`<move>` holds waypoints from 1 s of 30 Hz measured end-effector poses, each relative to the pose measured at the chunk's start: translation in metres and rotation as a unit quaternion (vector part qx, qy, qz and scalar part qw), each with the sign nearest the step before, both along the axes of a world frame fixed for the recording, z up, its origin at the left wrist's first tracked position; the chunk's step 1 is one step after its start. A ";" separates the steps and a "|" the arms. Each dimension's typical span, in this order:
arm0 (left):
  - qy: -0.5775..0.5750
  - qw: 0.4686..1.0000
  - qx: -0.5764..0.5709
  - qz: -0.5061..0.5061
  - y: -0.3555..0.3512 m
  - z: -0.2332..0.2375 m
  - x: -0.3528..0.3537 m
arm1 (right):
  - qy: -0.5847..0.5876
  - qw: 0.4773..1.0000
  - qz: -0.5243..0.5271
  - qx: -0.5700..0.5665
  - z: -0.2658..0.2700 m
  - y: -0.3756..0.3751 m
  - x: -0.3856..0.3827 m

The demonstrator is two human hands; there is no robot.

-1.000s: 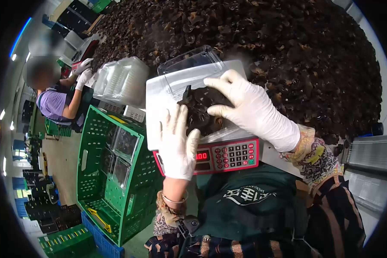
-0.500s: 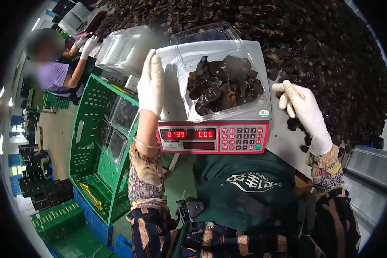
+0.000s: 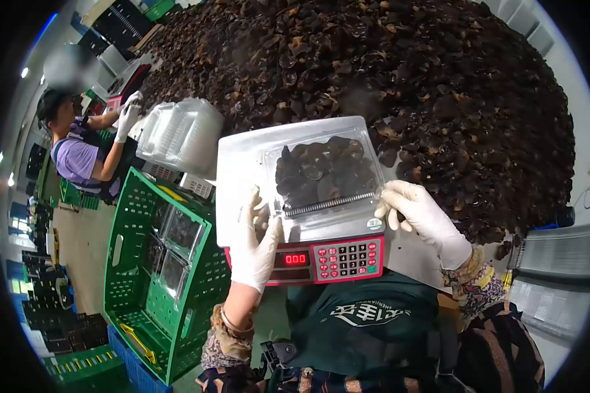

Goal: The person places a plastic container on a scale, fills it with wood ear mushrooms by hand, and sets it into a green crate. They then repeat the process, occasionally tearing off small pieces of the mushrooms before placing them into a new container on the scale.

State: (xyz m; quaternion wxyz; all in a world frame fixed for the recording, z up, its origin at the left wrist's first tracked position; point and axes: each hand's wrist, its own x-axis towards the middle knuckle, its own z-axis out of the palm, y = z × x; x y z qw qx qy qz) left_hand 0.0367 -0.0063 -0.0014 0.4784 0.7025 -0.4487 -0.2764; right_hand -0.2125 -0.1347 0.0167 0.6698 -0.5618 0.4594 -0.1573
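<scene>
A clear plastic clamshell box (image 3: 324, 208) of dark wood ear mushrooms (image 3: 321, 167) sits on the metal pan of a red electronic scale (image 3: 301, 268), its lid lowered over them. At the box's near left corner my left hand (image 3: 255, 245), in a white glove, has curled fingers and its thumb against the edge. My right hand (image 3: 423, 219), gloved too, pinches the near right corner. The scale's visible display reads 000; my left hand covers the display beside it.
A big heap of wood ear (image 3: 452, 98) spreads behind and right. Stacked clear boxes (image 3: 180, 134) stand left of the scale. A green crate (image 3: 128, 262) holds filled boxes. Plastic trays (image 3: 550, 262) lie at right. A co-worker in a purple shirt (image 3: 78, 160) works at far left.
The box's open lid has come down over the wood ear. Both hands have moved in from beside the scale to the box's near corners. The view has shifted.
</scene>
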 end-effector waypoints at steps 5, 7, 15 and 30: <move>0.333 0.941 0.053 -0.015 -0.006 -0.003 0.001 | -0.025 0.997 0.004 0.080 0.000 -0.004 0.006; 0.346 0.937 0.051 0.002 -0.012 -0.008 0.002 | -0.044 0.993 0.000 0.106 0.001 -0.003 0.007; 0.403 0.914 0.012 0.045 -0.022 0.002 -0.015 | -0.034 0.990 -0.118 -0.075 -0.027 0.011 0.019; 0.026 0.824 -0.142 0.548 0.278 -0.030 0.271 | -0.031 0.984 -0.076 -0.160 -0.023 0.026 -0.009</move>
